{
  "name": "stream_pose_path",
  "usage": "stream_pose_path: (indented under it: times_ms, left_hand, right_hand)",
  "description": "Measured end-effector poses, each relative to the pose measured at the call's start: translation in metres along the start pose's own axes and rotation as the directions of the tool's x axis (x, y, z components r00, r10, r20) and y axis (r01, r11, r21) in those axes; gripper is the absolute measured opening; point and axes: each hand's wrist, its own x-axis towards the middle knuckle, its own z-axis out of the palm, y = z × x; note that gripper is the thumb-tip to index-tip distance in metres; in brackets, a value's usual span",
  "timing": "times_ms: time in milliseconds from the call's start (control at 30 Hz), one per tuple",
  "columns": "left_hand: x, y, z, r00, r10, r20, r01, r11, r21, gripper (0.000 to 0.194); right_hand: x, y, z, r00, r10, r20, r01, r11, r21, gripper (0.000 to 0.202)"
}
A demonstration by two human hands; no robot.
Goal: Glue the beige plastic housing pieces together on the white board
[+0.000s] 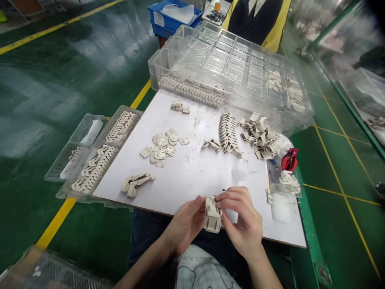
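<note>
Between my two hands, just over the front edge of the white board, is a beige plastic part (212,216) with slots and small raised details. My left hand (188,222) grips its left side, fingers closed. From the right, my right hand (242,218) pinches its upper edge with thumb and fingertips. On the board (186,184) lie a small group of beige parts (135,184) at the left, loose flat plates (161,148), a curved stacked row of parts (228,132) and a jumbled heap (260,136).
Clear compartment trays (228,60) stand at the board's far side, some holding beige parts. More trays (99,160) flank the left edge. Red-handled pliers (289,159) rest in a bin at the right. A blue crate (176,18) and a person in yellow and black (255,20) are beyond.
</note>
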Motion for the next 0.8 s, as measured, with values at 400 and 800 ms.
stream_pose_path:
  times_ms: [400,800]
  left_hand:
    - [0.005,0.004,0.001,0.994,-0.086,-0.072,0.075,0.988,-0.138,0.035]
    - [0.016,-0.001,0.003,0.983,-0.092,-0.161,0.071,0.989,-0.131,0.043]
  right_hand:
    - [-0.018,0.025,-0.029,0.96,0.222,-0.168,-0.225,0.974,0.004,0.016]
    - [-0.002,0.059,-0.028,0.722,0.669,-0.177,-0.524,0.696,0.491,0.031]
